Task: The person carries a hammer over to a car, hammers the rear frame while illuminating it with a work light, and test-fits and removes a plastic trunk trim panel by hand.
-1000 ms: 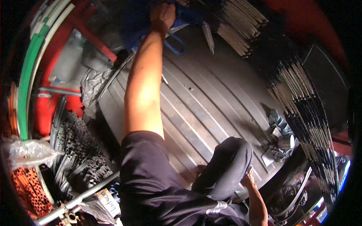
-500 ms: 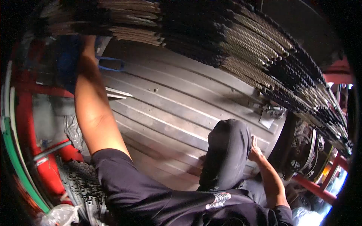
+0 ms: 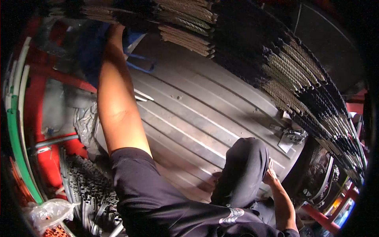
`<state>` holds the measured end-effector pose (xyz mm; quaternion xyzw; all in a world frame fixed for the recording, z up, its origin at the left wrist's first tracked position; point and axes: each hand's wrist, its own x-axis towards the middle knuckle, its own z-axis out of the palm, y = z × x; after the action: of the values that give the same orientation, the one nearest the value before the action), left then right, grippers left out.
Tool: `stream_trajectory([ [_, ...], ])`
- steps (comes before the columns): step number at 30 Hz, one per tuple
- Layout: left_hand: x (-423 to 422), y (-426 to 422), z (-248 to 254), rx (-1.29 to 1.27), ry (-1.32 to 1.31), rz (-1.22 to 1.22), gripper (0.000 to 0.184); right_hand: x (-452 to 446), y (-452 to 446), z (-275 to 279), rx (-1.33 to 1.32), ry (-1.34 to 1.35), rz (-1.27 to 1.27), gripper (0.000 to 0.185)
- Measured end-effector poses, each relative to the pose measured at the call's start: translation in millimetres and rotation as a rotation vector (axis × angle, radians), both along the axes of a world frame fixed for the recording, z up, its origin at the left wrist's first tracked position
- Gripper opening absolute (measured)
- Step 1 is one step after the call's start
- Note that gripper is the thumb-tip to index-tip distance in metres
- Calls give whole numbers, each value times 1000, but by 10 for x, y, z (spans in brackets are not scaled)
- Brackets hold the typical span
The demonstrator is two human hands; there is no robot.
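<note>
My left arm (image 3: 118, 91) stretches forward to the upper left. Its hand runs into shadow at a blue bag (image 3: 89, 55) with a loop handle, so the fingers are hidden and I cannot tell what they touch. A bundle of twisted, rope-like rods (image 3: 292, 65), tan and dark, hangs across the top of the view over that hand. Beside my raised knee (image 3: 246, 158), my right hand (image 3: 270, 174) lies against the leg with its fingers stretched out, holding nothing that I can see.
The floor is ribbed metal (image 3: 185, 118). Two thin pale strips (image 3: 143, 96) lie near my left arm. Cut tubes (image 3: 89, 197), a clear plastic bag (image 3: 53, 213) and a green pole (image 3: 17, 146) stand at the left. Papers (image 3: 287, 141) lie at the right, near a red frame (image 3: 321, 215).
The whole view has shifted, moving most things right and slightly down in the picture. My left arm still reaches to the blue bag, and my right hand stays by the knee.
</note>
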<state>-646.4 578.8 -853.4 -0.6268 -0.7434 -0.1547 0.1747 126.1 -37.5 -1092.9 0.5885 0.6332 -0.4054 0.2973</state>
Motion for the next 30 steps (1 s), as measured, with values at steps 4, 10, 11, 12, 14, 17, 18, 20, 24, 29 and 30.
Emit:
stream_trajectory([
  [4,100,173,-62,-9,6,-6,34,-35,27,55,-45,-21,-9,87],
  [10,200,322,-81,-11,21,-29,34,-81,122,103,-86,-26,-37,89],
  [11,163,276,-47,-7,20,-27,34,-74,112,116,-88,-29,-42,90],
  [12,174,240,-62,-10,9,-28,34,-75,111,121,-83,-26,-51,90],
  [14,111,130,-33,-16,6,-29,34,-122,53,144,-66,-32,-74,93],
  [17,20,-79,-7,-14,2,-31,35,-134,43,157,-32,-29,-81,97],
  [18,-19,-132,14,-8,1,-29,35,-134,99,160,-10,-26,-76,99],
  [20,-80,-293,63,-7,9,-23,35,-164,160,195,8,-15,-68,100],
  [24,-71,-479,111,-10,30,2,35,-121,112,210,27,15,-84,101],
  [29,-19,-614,111,10,65,45,36,-81,61,89,56,34,-106,103],
  [30,-31,-636,95,15,86,42,36,-65,48,101,72,40,-115,102],
])
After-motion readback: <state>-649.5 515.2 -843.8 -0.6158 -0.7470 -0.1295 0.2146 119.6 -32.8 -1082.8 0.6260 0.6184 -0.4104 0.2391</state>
